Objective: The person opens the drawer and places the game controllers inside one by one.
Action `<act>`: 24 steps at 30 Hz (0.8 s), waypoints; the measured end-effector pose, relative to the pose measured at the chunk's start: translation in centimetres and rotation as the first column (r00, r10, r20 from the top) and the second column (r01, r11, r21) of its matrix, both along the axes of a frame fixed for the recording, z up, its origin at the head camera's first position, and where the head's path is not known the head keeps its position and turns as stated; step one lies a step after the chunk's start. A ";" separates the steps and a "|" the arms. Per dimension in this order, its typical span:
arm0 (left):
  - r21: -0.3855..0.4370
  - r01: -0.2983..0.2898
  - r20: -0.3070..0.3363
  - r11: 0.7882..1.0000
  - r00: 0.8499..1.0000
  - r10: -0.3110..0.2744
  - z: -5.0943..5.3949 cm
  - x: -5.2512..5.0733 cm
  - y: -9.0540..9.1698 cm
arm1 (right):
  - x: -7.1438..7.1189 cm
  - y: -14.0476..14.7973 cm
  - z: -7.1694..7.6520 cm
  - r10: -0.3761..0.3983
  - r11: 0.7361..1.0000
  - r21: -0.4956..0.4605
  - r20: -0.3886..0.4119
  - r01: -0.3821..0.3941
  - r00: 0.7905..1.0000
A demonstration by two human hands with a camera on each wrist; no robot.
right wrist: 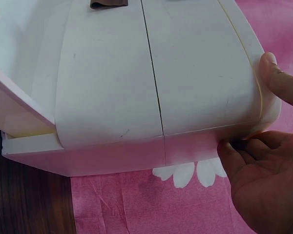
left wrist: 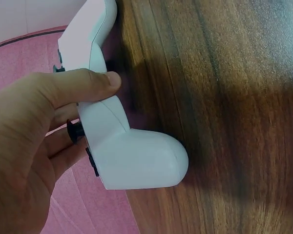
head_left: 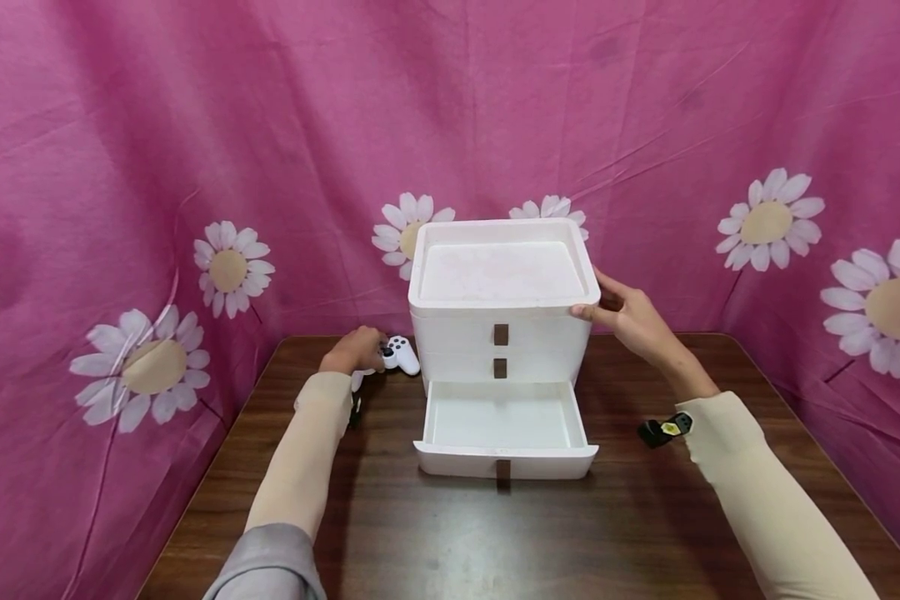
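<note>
A white game controller (head_left: 407, 358) with dark sticks and buttons is in my left hand (head_left: 355, 351), left of a white drawer unit (head_left: 457, 340). The left wrist view shows the thumb across the back of the controller (left wrist: 136, 158) and the fingers on its button side. My right hand (head_left: 637, 321) grips the unit's upper right front corner. In the right wrist view the thumb lies on the top edge and the fingers curl against the side wall. The bottom drawer (head_left: 457, 462) is pulled out, with nothing inside; the two drawers above it are closed.
Everything stands on a dark wooden table (head_left: 375, 517). A pink cloth (head_left: 330, 125) with white daisies hangs behind and at both sides. The unit has a raised rim around its shallow top, and brown tabs (head_left: 501, 335) mark the drawer fronts.
</note>
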State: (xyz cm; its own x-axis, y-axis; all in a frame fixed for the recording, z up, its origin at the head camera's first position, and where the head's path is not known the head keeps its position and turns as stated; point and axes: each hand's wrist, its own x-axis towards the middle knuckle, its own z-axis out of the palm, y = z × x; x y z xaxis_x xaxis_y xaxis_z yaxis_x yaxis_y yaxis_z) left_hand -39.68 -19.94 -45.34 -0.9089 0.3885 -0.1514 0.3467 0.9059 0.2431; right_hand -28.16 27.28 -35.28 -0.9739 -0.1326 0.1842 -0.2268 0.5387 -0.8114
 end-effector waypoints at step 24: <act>-0.054 0.067 -0.047 0.996 0.996 -0.070 6.0 2.5 -1.8 | 0.1 0.0 0.2 -0.012 1.000 0.024 -0.003 0.012 1.000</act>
State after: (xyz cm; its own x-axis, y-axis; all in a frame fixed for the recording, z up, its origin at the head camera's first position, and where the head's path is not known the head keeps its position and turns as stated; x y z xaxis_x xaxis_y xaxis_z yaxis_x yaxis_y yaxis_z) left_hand -37.22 -21.72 -39.36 -0.8874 0.4427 -0.1289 0.4187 0.8907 0.1769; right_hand -28.09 27.29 -35.09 -0.9751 -0.1249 0.1834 -0.2219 0.5611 -0.7974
